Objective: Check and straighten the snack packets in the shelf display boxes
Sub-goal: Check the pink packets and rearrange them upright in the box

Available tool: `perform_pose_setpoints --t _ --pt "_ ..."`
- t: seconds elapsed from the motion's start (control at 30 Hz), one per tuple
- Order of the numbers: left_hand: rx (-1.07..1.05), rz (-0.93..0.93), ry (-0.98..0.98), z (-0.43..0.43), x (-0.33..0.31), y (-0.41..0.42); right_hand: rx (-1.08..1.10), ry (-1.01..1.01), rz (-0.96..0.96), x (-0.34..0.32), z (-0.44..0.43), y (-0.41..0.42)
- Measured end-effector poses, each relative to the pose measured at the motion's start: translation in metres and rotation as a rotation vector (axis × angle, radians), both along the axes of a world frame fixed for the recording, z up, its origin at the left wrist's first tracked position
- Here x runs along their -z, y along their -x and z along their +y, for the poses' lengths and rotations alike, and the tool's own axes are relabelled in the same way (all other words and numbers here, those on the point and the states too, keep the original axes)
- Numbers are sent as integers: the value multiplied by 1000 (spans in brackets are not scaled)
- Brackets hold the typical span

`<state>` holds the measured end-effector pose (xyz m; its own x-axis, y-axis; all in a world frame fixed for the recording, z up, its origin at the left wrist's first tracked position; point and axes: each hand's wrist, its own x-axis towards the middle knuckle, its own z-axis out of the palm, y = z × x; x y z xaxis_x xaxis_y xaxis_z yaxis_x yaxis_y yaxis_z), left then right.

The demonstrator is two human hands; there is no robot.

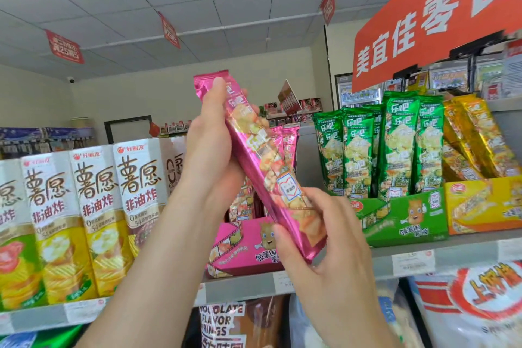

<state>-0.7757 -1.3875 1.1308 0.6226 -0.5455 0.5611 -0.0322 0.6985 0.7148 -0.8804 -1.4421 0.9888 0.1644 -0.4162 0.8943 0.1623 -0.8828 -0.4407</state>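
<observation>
I hold a long pink snack packet up in front of the shelf, tilted with its top to the left. My left hand grips its upper half, thumb along the top edge. My right hand pinches its lower end. Behind it stands the pink display box with more pink packets upright inside. To the right, a green display box holds several green packets, and a yellow display box holds leaning yellow packets.
Tall white-and-yellow potato snack cartons fill the shelf to the left. The grey shelf edge carries price tags. Bagged snacks lie on the shelf below. An orange store sign hangs at upper right.
</observation>
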Motion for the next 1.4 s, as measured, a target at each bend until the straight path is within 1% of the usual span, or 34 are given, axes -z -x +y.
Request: perform_pose_setpoints --t 0.1,0.17,0.27,0.33,0.37,0.5,0.57,0.67,0.77,0.87,1.03,1.23,1.3,1.4 --pt "100 15 24 -4 5 1 -11 9 -31 5 4 -4" --pt "130 22 52 -6 7 1 -70 -13 -15 7 5 -3" --pt "167 29 46 -8 6 -2 -307 -104 49 7 6 -1" --pt "204 24 32 -10 4 -4 -463 -171 56 7 5 0" --pt "227 23 32 -11 4 -5 -504 -206 50 7 3 0" --pt "263 15 16 -13 6 -8 -481 -229 50 9 0 -2" --pt "187 -26 -1 -13 5 -8 -484 -233 19 11 2 -3" --pt "17 -104 -39 -14 1 -8 -503 -234 -13 16 5 -6" --pt "-82 -221 -22 -13 -8 -12 -508 -222 23 18 2 -4" --pt "-99 -354 33 -10 -14 -20 -449 -246 92 16 -4 1" --pt "-112 -403 53 -11 -18 -27 -409 -360 50 16 -7 1" --pt "-138 -445 -27 -11 -21 -28 -533 -470 44 16 -8 -3" --pt "-137 -542 -85 -8 -27 -33 -574 -499 39 13 -9 -1" --pt "-114 -736 -235 2 -36 -41 -566 -477 39 6 -13 3"
